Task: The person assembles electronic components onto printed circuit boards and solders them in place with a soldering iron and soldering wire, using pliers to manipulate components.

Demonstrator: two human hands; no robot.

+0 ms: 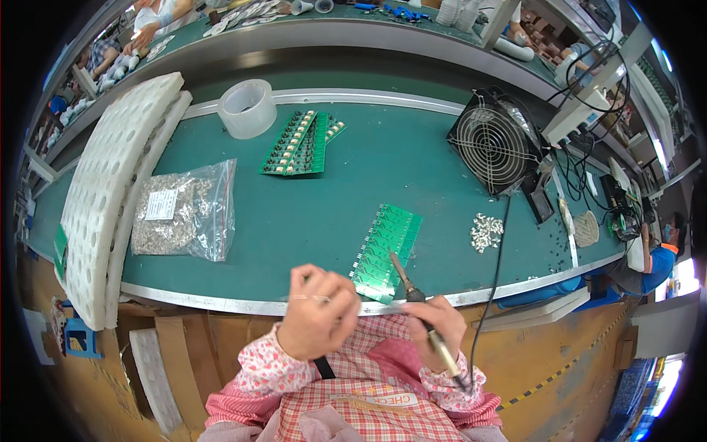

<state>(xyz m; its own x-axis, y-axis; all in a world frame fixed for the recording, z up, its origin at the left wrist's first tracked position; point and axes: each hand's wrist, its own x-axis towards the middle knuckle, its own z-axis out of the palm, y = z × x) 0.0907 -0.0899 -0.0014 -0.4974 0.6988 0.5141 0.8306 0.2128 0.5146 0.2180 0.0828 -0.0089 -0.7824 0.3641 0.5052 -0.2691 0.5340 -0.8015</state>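
My right hand [440,322] is closed around a soldering iron [414,293], its metal tip slanting up to the left. That tip is over the right edge of a green circuit board panel [388,239]; I cannot tell whether they touch. The panel lies at the table's front edge, with a row of small parts along its left side. Left of the panel my left hand [318,313] is raised, fingers curled in a pinch. A thin pale strand, which looks like solder wire [309,297], crosses its fingers.
Several populated circuit boards [298,147] lie behind, near a tape roll [247,109]. At left are a bag of small parts [177,210] and white foam trays [118,177]. A fan [492,144], a pile of small white parts [486,233] and the iron's cord [498,272] are at right.
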